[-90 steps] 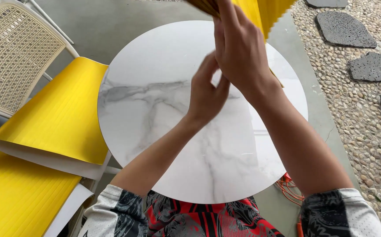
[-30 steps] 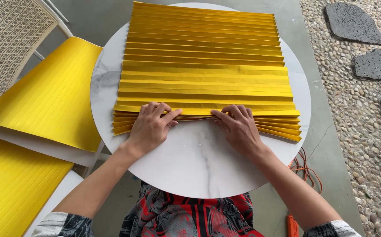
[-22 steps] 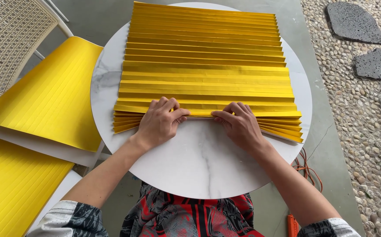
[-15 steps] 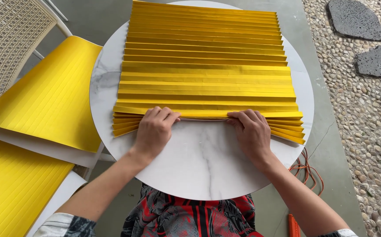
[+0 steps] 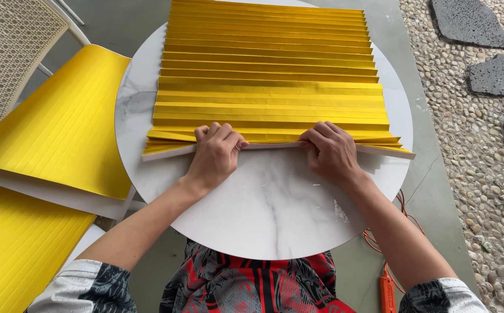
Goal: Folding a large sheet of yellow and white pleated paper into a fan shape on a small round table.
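A large sheet of gold pleated paper (image 5: 269,69) lies spread across a round white marble table (image 5: 263,214). Its near edge is gathered into a stack of folds. My left hand (image 5: 214,153) pinches that near edge left of centre, fingers curled over the folds. My right hand (image 5: 330,150) grips the same edge right of centre. Both hands press the folds against the tabletop. The far end of the paper runs out of view at the top.
Curled yellow sheets with white backing (image 5: 60,133) rest to the left of the table, another yellow sheet (image 5: 14,243) lower left. A woven chair (image 5: 8,52) stands top left. An orange cable (image 5: 391,255) lies by the table; pebbles and dark stepping stones (image 5: 466,23) fill the right.
Three seconds ago both hands held the paper raised above a bare table. Since then the paper has been laid flat, and my hands have pressed the near pleats together and shifted slightly along the edge.
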